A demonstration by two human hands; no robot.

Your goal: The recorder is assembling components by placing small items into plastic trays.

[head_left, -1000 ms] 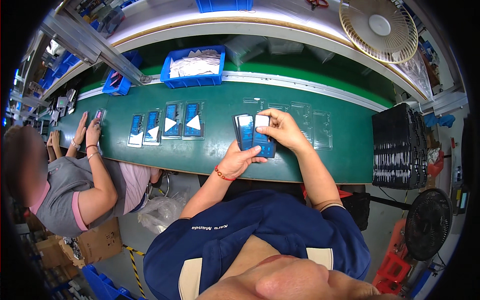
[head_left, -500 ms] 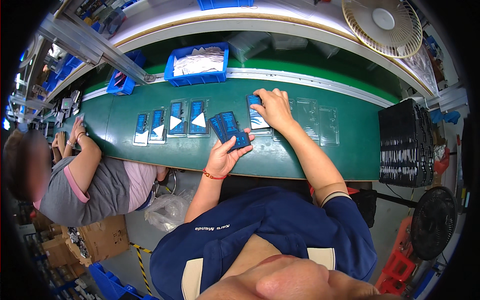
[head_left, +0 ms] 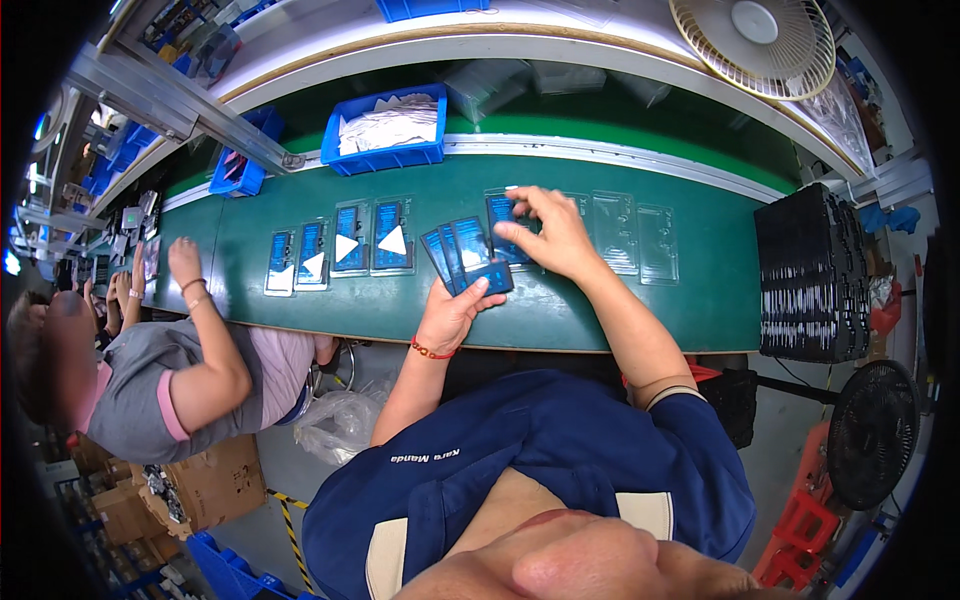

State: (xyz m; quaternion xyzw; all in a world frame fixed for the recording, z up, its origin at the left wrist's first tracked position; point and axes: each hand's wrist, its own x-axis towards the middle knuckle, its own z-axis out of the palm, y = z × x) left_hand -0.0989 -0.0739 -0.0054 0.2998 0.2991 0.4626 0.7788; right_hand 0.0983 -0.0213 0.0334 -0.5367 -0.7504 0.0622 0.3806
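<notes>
My left hand (head_left: 448, 318) grips a fanned stack of flat blue-and-black phone batteries (head_left: 463, 258), with the thumb on top near their lower end. Just to the right, my right hand (head_left: 553, 230) hovers with fingers apart at a battery (head_left: 505, 215) lying in a clear plastic tray. That hand partly hides the battery and tray. Left of the stack, several batteries sit in a row of clear trays, each with a white triangular piece on it, such as this battery (head_left: 393, 240). To the right stand clear trays (head_left: 613, 235) without batteries.
A blue bin (head_left: 328, 150) of white pieces stands at the back of the green table (head_left: 560, 310). A tall stack of black trays (head_left: 812, 270) is at the right end. Another person (head_left: 190, 370) works at the left. A cream fan (head_left: 755, 45) hangs above.
My right hand has eased off the battery in the tray, its fingers spreading. The stack in my left hand is fanned wider. The other person's hand has moved right.
</notes>
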